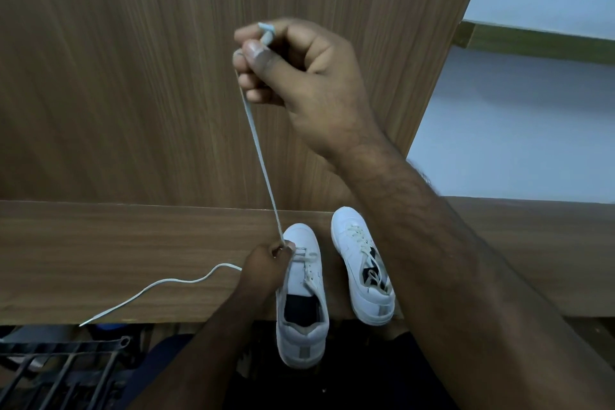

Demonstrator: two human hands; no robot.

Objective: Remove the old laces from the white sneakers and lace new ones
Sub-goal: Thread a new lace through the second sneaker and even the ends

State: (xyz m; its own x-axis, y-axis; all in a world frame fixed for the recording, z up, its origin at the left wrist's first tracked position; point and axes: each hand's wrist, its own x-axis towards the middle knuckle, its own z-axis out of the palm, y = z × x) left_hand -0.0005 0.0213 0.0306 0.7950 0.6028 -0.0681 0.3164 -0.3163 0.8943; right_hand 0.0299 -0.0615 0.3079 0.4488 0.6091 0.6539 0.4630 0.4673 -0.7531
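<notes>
Flat white lace [263, 156] stretches taut between right grip [293, 70] and left grip [266, 268], both pinching it, above smooth sneaker [304, 296].

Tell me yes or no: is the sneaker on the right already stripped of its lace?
No: the right sneaker still has its lace crossed through the eyelets, while both hands work on the left sneaker.
</notes>
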